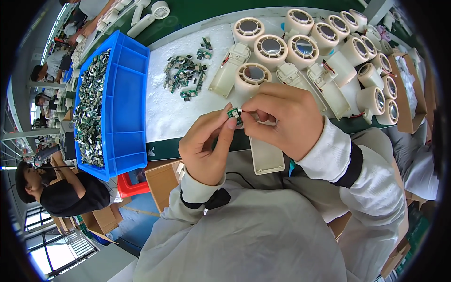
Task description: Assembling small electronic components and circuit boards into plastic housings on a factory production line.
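My left hand pinches a small green circuit board between thumb and forefinger, just in front of the table edge. The fingertips of my right hand are pressed together at the board's right side, by a small whitish part; what they grip is too small to make out. Below my right hand is a long cream plastic housing, its upper end hidden by the hand. Past my hands, a loose pile of similar green boards lies on a white foam sheet.
A blue bin full of small boards stands at the left. Several cream round fan heads crowd the far right, among open housings with wires. An open cardboard box is at the right. A co-worker sits at the left.
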